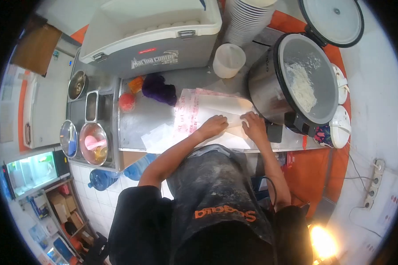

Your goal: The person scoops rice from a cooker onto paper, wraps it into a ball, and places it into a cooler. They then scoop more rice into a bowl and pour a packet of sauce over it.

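Observation:
Food wrapping paper [203, 108] with red print lies spread on the metal counter in front of me, several sheets overlapping. My left hand [214, 126] rests on the pale sheets with its fingers curled at a folded edge of paper. Close by on the right, my right hand [254, 126] bends its fingers over the same paper, near the rice cooker. Both hands seem to grip the paper; anything under the fingers is hidden. Plain white sheets [159, 139] stick out to the left of my left forearm.
A large open rice cooker [265, 79] holding rice stands at right. Behind are a white tub [229, 61], stacked cups [247, 22] and a cool box [172, 51]. Purple cloth [159, 88] and a red ball-like item [127, 102] lie left, before metal bowls [87, 130].

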Demonstrator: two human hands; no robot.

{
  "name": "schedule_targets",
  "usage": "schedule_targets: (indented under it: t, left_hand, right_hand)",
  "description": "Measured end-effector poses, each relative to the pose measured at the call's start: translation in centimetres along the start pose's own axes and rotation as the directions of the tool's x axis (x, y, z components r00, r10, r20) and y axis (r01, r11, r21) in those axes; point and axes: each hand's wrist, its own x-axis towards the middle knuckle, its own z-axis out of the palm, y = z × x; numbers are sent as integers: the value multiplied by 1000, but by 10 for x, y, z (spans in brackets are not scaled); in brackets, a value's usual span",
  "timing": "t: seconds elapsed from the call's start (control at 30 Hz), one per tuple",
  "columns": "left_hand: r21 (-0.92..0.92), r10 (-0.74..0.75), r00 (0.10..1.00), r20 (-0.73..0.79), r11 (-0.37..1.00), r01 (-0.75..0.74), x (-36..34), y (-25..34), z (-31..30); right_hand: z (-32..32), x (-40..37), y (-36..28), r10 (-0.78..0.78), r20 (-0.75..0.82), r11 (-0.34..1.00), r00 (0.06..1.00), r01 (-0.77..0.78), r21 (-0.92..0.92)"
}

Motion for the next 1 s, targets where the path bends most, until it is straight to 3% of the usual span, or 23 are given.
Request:
schedule_targets:
  t: [0.03,0.1,0.13,0.2,0.27,0.33,0.37,0.4,0.47,0.5,0.57,0.6,0.67,0.7,0.73,0.8,0.87,0.93,0.97,1.0]
  left_hand:
    - [7,-10,1000,22,1000,10,1,1,-1]
    - [13,-4,1000,24,1000,4,2,2,-5]
    - [8,-9,1000,28,1000,9,2,2,-5]
    - [20,4,999,37,1000,-4,0,4,-3]
    - [39,33,999,35,999,-35,6,0,-3]
    - [19,17,999,51,1000,-18,4,-4,-1]
    - [20,14,999,48,1000,-15,4,-4,-3]
    - [25,7,999,52,1000,-9,4,-3,-7]
    - [28,5,998,64,1000,-6,2,-3,-10]
    - [50,12,998,64,999,-15,2,-4,-9]
    - [65,30,997,70,997,-34,4,-3,-8]
    - [46,43,997,69,998,-46,5,-2,-10]
    - [39,49,997,67,998,-52,5,-2,-13]
    - [47,67,996,54,996,-69,4,-2,-12]
    - [55,84,996,41,995,-86,2,-4,-11]
    - [61,62,997,55,996,-65,0,-7,-8]
    - [59,49,996,70,997,-53,-1,-7,-5]
    - [30,44,998,43,999,-46,-1,-5,-5]
    - [27,51,998,47,998,-53,-2,-4,-6]
    - [59,47,995,86,997,-52,-1,-4,-8]
  right_hand:
    - [3,-2,3,5,-8,1000,1000,-5,-1]
    - [0,5,-3,198,-137,971,971,-213,-106]
    - [-2,7,-4,195,-140,972,971,-210,-105]
    - [-16,1,-25,-110,-218,992,970,95,-79]
    - [8,-3,10,-150,-244,978,958,107,-180]
    - [32,-8,63,70,98,985,993,-54,-164]
    - [18,-20,54,159,-38,986,987,-160,-47]
    - [22,-27,60,155,-36,986,987,-157,-47]
    - [22,-37,65,203,-219,970,954,-166,177]
    - [25,-38,59,213,-221,968,952,-174,182]
    - [32,-40,49,104,-383,937,918,39,347]
    - [36,-42,56,113,-386,936,916,32,349]
    - [51,-37,75,189,-128,857,974,-100,506]
    - [56,-35,80,141,-282,939,949,-38,341]
    - [62,-36,86,134,-284,938,949,-29,345]
    - [39,-42,74,201,-348,978,916,-167,124]
    - [24,-40,61,228,-349,968,909,-174,180]
    - [14,-35,50,296,-311,890,903,-142,434]
    - [27,-35,67,303,-314,888,900,-148,435]
    - [54,-37,100,245,-211,928,946,-167,332]
